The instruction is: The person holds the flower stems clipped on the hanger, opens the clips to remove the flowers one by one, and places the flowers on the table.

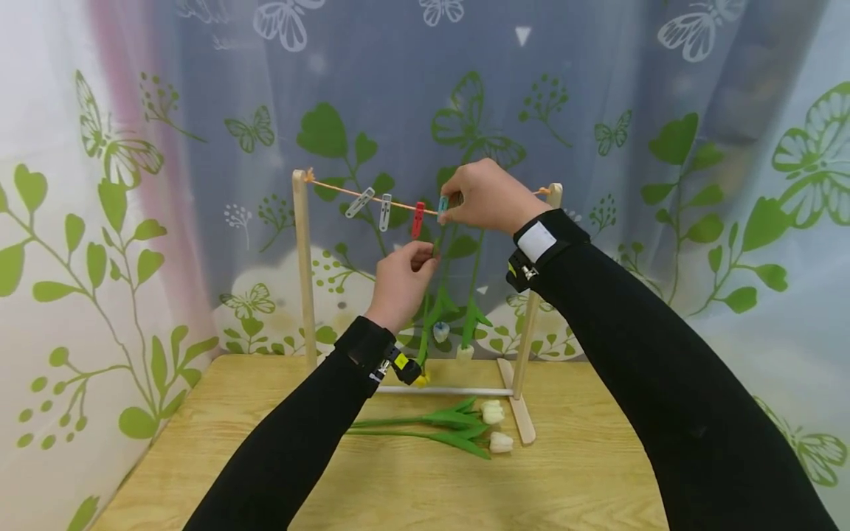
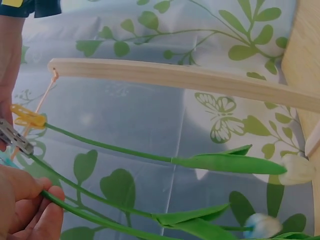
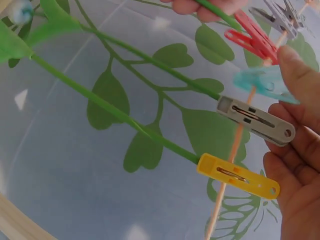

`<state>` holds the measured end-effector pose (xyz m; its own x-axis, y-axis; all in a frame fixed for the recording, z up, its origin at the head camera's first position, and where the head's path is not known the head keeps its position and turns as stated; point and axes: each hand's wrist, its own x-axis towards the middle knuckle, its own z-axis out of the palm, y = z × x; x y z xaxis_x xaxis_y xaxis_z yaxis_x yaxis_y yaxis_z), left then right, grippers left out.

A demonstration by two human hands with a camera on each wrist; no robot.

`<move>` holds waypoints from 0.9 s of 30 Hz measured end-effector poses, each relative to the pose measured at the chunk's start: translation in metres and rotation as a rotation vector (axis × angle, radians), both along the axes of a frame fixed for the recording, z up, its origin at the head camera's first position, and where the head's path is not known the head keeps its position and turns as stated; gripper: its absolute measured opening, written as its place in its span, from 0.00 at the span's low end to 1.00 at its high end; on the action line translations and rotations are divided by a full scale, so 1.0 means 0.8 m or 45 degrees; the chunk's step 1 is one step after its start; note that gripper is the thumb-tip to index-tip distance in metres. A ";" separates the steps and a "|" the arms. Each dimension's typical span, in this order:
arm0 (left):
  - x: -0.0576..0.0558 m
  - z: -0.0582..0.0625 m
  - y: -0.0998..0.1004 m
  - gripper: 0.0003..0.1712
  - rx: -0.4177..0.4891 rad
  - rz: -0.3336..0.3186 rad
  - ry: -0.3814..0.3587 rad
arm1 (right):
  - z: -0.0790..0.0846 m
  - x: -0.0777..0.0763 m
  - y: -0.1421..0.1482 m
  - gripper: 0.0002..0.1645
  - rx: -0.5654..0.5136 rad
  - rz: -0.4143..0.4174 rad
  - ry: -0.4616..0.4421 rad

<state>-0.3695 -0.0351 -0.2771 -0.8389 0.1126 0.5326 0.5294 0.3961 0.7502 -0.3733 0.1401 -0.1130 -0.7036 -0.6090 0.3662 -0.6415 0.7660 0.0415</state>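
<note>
At mid-frame, my left grip [image 1: 403,284] pinches a yellow tulip [image 1: 423,380] by its green stem [image 2: 90,217]; above, my right grip [image 1: 490,195] pinches a light-blue clothespin [image 1: 443,206] at the orange line [image 3: 217,207]. A red clothespin [image 1: 418,219] sits just left. Two pinned tulips [image 1: 465,354] hang just right of centre; two white tulips [image 1: 493,413] lie on the bench [image 1: 584,450], lower centre.
</note>
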 end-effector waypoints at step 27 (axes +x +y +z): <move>0.019 0.006 -0.013 0.18 0.077 0.002 0.035 | -0.127 0.034 0.042 0.18 -0.225 0.311 0.745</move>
